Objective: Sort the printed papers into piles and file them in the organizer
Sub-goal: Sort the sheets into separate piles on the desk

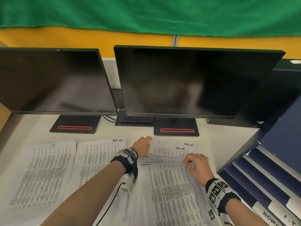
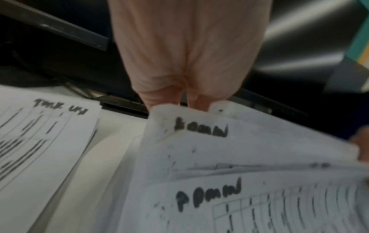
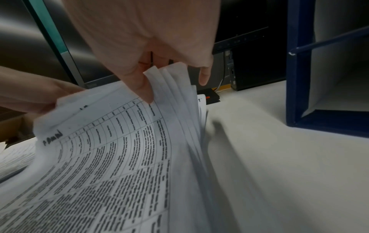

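Observation:
Printed table sheets lie in piles on the white desk. A pile marked I.T. (image 1: pixel 44 173) is at the left and a pile marked Task List (image 1: pixel 97 160) is beside it. In front of me is the unsorted stack (image 1: pixel 171 193); its top sheets are marked Admin (image 2: pixel 201 129). Both hands lift the far edge of several top sheets. My left hand (image 1: pixel 147 141) holds the far left corner (image 3: pixel 60 100). My right hand (image 1: pixel 189 162) pinches the far right corner, thumb (image 3: pixel 144 89) on top. Task List sheets (image 1: pixel 172 150) show underneath.
A blue tiered organizer (image 1: pixel 260 176) with labels Admin and I.T. stands at the right, close to the stack. Two dark monitors (image 1: pixel 187 82) on black stands (image 1: pixel 176 128) line the back of the desk. A cardboard box edge (image 1: pixel 4 119) sits far left.

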The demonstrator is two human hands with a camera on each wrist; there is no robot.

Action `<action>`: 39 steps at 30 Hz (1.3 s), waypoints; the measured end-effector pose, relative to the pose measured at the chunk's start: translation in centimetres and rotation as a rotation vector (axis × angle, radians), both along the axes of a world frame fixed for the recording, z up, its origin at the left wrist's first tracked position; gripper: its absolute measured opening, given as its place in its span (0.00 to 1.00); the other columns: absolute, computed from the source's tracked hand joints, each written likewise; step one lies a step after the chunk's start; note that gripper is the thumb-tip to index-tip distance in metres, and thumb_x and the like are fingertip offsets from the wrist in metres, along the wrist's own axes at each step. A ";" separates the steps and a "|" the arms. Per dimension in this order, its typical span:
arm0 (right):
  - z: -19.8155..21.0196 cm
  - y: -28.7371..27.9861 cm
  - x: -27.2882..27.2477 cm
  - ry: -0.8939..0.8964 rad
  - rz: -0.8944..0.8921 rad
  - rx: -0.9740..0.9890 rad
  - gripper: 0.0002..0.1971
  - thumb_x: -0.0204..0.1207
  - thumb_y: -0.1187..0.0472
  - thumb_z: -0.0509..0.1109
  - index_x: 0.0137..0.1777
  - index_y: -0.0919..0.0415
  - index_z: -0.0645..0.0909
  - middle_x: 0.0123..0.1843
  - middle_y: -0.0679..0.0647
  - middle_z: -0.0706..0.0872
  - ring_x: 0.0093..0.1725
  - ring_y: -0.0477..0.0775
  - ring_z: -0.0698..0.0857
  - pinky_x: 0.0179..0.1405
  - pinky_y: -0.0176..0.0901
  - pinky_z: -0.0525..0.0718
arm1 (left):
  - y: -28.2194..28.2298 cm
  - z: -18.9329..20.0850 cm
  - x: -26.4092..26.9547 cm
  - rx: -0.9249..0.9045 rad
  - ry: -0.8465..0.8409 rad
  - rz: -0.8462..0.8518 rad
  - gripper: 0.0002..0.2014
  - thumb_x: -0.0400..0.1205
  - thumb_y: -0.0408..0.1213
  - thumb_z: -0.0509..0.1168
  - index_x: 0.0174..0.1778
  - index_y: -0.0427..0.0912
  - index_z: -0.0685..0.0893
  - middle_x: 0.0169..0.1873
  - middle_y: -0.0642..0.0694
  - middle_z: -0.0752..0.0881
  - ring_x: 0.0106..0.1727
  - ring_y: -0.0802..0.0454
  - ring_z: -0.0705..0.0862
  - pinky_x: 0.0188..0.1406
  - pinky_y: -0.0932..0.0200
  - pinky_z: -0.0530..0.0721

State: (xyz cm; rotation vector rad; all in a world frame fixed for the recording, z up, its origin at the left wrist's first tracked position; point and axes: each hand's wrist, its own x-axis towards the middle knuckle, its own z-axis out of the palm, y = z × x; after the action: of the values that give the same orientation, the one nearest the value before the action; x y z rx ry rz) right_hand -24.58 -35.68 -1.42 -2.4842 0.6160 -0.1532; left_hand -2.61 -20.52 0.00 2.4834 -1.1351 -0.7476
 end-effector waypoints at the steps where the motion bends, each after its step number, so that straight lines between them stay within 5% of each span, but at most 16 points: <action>1: 0.0 0.0 0.0 -0.006 0.011 0.002 0.14 0.74 0.69 0.65 0.38 0.45 0.76 0.44 0.36 0.83 0.47 0.36 0.75 0.70 0.45 0.59 | -0.3 -0.2 0.0 0.035 -0.052 -0.019 0.15 0.85 0.35 0.54 0.68 0.42 0.74 0.62 0.39 0.76 0.59 0.42 0.80 0.61 0.52 0.78; 3: 0.0 0.0 0.0 -0.021 0.015 0.008 0.14 0.74 0.69 0.65 0.39 0.46 0.77 0.44 0.36 0.83 0.47 0.32 0.74 0.67 0.42 0.61 | -0.7 -0.2 -0.3 0.034 -0.140 -0.025 0.10 0.82 0.36 0.60 0.58 0.41 0.80 0.58 0.42 0.75 0.54 0.45 0.81 0.57 0.53 0.82; 6: 0.0 0.1 0.0 -0.027 0.007 0.017 0.14 0.74 0.70 0.66 0.39 0.47 0.77 0.44 0.38 0.84 0.48 0.43 0.78 0.58 0.40 0.64 | -0.9 0.0 -0.6 -0.009 -0.350 -0.093 0.07 0.80 0.40 0.63 0.48 0.41 0.82 0.52 0.45 0.76 0.52 0.48 0.77 0.50 0.56 0.79; 11: 0.2 0.0 0.0 -0.021 -0.015 0.105 0.14 0.73 0.73 0.63 0.38 0.51 0.77 0.44 0.41 0.84 0.50 0.48 0.79 0.53 0.42 0.73 | -0.3 -0.1 -0.5 -0.044 -0.496 -0.261 0.14 0.86 0.43 0.54 0.54 0.40 0.81 0.53 0.43 0.79 0.55 0.46 0.76 0.56 0.52 0.73; 14: 0.5 -0.2 0.1 -0.033 -0.039 0.160 0.15 0.74 0.74 0.63 0.38 0.52 0.77 0.47 0.45 0.84 0.52 0.47 0.81 0.51 0.35 0.74 | 0.2 0.2 -0.8 -0.110 -0.373 -0.189 0.15 0.87 0.44 0.53 0.52 0.40 0.81 0.50 0.44 0.80 0.50 0.48 0.78 0.54 0.53 0.78; 17: 0.6 -0.6 0.1 -0.019 -0.061 0.187 0.14 0.74 0.74 0.63 0.38 0.53 0.78 0.50 0.45 0.84 0.52 0.46 0.80 0.53 0.35 0.74 | 1.1 0.1 -0.8 -0.121 -0.029 0.032 0.11 0.81 0.45 0.64 0.54 0.43 0.79 0.46 0.46 0.83 0.43 0.49 0.81 0.46 0.56 0.81; 19: 0.5 -1.0 0.1 -0.011 -0.057 0.203 0.15 0.73 0.73 0.64 0.36 0.51 0.77 0.49 0.45 0.85 0.52 0.48 0.82 0.52 0.36 0.76 | 1.7 -0.2 -0.7 -0.025 0.071 0.063 0.12 0.78 0.41 0.68 0.55 0.41 0.79 0.47 0.45 0.84 0.45 0.47 0.83 0.47 0.55 0.81; 21: 0.5 -1.3 0.1 -0.006 -0.058 0.210 0.16 0.73 0.73 0.64 0.35 0.49 0.75 0.46 0.45 0.85 0.52 0.49 0.83 0.52 0.39 0.79 | 2.2 -0.3 -0.7 -0.047 0.072 0.072 0.06 0.80 0.32 0.62 0.47 0.38 0.83 0.50 0.41 0.86 0.53 0.42 0.84 0.53 0.56 0.80; 23: 0.6 -1.6 0.1 0.001 -0.067 0.199 0.16 0.72 0.74 0.63 0.34 0.50 0.75 0.45 0.46 0.85 0.51 0.51 0.83 0.52 0.45 0.82 | 2.3 -0.1 -1.2 -0.218 0.141 0.142 0.05 0.82 0.31 0.58 0.44 0.42 0.77 0.45 0.41 0.86 0.50 0.43 0.84 0.48 0.58 0.80; 25: 0.8 -1.9 0.1 0.011 -0.074 0.197 0.16 0.72 0.75 0.62 0.34 0.50 0.74 0.44 0.48 0.85 0.49 0.52 0.83 0.52 0.50 0.83 | 2.5 1.2 -2.1 -0.431 0.229 0.261 0.02 0.86 0.36 0.56 0.47 0.44 0.70 0.34 0.46 0.81 0.35 0.51 0.79 0.32 0.67 0.78; 28: 0.9 -2.3 0.2 0.017 -0.067 0.206 0.17 0.71 0.75 0.62 0.34 0.50 0.75 0.41 0.46 0.84 0.47 0.51 0.83 0.52 0.51 0.82 | 3.2 3.1 -2.2 -0.697 0.194 0.486 0.04 0.87 0.36 0.53 0.51 0.42 0.71 0.27 0.51 0.74 0.25 0.58 0.69 0.21 0.70 0.70; 32: 0.5 -2.6 0.3 0.030 -0.065 0.237 0.16 0.71 0.75 0.62 0.34 0.51 0.77 0.43 0.44 0.84 0.50 0.50 0.83 0.53 0.48 0.83 | 7.0 4.2 1.9 -0.816 0.021 0.825 0.07 0.85 0.32 0.52 0.51 0.35 0.75 0.35 0.43 0.78 0.35 0.48 0.74 0.37 0.54 0.71; 35: 0.2 -2.6 0.2 0.034 -0.069 0.263 0.15 0.70 0.76 0.62 0.34 0.54 0.77 0.44 0.46 0.85 0.50 0.48 0.83 0.48 0.41 0.83 | 11.5 3.4 5.9 -0.669 -0.016 1.005 0.10 0.85 0.31 0.52 0.58 0.33 0.74 0.45 0.38 0.78 0.47 0.42 0.77 0.47 0.51 0.72; 39: 0.3 -2.7 0.0 0.010 -0.059 0.275 0.15 0.70 0.77 0.62 0.33 0.54 0.77 0.40 0.47 0.84 0.45 0.45 0.82 0.39 0.32 0.76 | 17.4 0.8 9.5 -0.338 0.018 0.961 0.13 0.85 0.30 0.51 0.64 0.33 0.73 0.56 0.30 0.81 0.58 0.32 0.79 0.59 0.43 0.74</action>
State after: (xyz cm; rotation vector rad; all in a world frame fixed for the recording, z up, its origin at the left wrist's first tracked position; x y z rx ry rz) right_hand -24.54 -38.35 -1.11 -2.2050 0.6670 -0.0734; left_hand 6.88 -3.16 0.77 2.3078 0.0297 -0.2529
